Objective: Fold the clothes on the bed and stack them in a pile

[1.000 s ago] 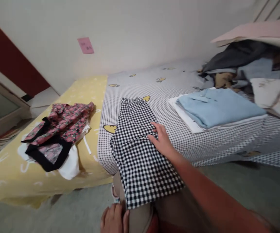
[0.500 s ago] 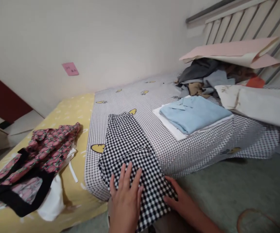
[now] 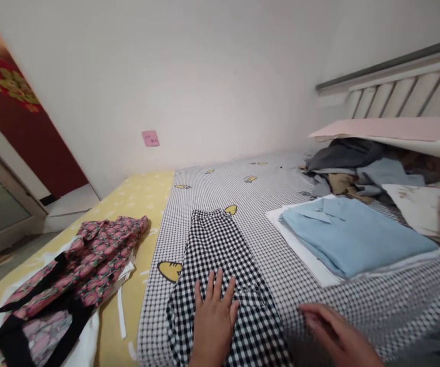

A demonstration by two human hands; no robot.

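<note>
You are spreading your left hand (image 3: 214,318) flat, fingers apart and gripping nothing, on the black-and-white gingham garment (image 3: 216,250) lying on the checked bedsheet (image 3: 159,316). Your right hand (image 3: 334,331) is half-open just beside it, holding nothing, near the folded light-blue shirt (image 3: 357,237).

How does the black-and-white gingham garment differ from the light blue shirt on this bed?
The gingham garment is checked, the blue shirt plain. The gingham garment lies directly on the gray checked sheet, the blue shirt on a white cloth. The left hand presses the gingham garment; the blue shirt is untouched. Both lie flat on the bed.
</note>
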